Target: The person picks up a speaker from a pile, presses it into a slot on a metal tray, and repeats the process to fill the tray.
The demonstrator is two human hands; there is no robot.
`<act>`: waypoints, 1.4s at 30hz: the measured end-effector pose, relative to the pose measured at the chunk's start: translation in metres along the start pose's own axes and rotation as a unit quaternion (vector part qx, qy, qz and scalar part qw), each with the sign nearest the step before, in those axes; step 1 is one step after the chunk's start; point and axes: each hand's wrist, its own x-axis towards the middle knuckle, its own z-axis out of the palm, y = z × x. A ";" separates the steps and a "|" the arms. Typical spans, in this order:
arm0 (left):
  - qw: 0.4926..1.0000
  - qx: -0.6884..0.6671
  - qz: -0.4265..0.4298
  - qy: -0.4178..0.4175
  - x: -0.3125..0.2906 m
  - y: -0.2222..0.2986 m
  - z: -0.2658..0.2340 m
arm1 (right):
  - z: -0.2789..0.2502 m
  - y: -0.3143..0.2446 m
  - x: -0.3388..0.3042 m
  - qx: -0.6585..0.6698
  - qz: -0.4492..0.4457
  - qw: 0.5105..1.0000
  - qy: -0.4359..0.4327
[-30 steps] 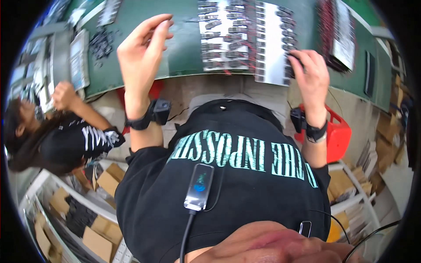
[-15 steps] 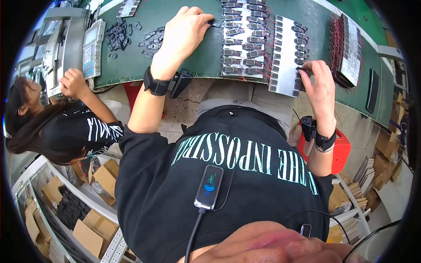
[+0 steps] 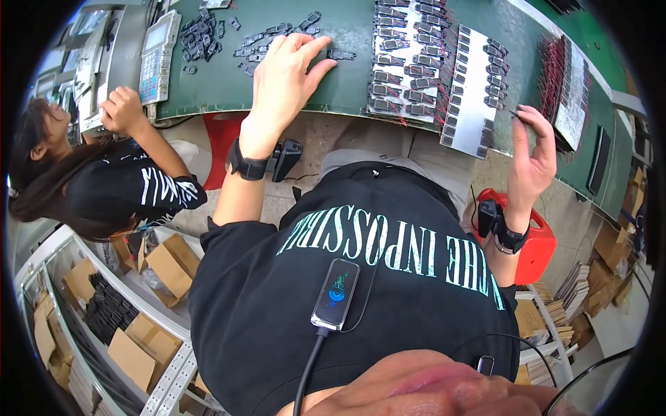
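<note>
As a person in a black shirt (image 3: 416, 305) is leaning to a green surface (image 3: 208, 90), the left grip (image 3: 283, 78) is standing moderately open, thumb and forefinger parted beside one lone black module (image 3: 341, 54); whether the fingertips are touching it, one cannot tell. The right grip (image 3: 533, 163) is closing narrowly on one small dark piece (image 3: 515, 112), held between thumb and fingertip just right of a narrow silver panel (image 3: 473, 90) and too small to make out clearly. That one panel is jutting past the near edge of the surface, with about seven modules (image 3: 496, 70) lining its right side. Immediately left, two columns of wired modules (image 3: 420, 71) are covering a broader pale backing, too crowded for an exact count. Two loose groups of black parts are lying farther left: one heap (image 3: 201, 36) and one looser scatter (image 3: 270, 38), the latter just beyond the left grip. One stack of panels (image 3: 572, 97), edged in red wires, is resting at right, near one long dark bar (image 3: 599, 161). At far left, one co-worker's hand (image 3: 123, 107) is curling beside one keypad device (image 3: 159, 59).
</note>
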 end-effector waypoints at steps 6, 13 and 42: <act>0.998 -0.044 0.034 -0.037 0.002 -0.009 0.003 | -0.004 -0.027 -0.007 0.191 0.175 0.966 -0.006; 0.991 -0.132 0.000 0.014 0.004 0.010 -0.005 | 0.006 -0.034 -0.001 0.266 0.160 0.946 -0.090; 0.848 -0.499 -0.119 -0.136 0.013 0.103 -0.001 | 0.043 -0.028 0.024 0.384 0.254 0.852 -0.248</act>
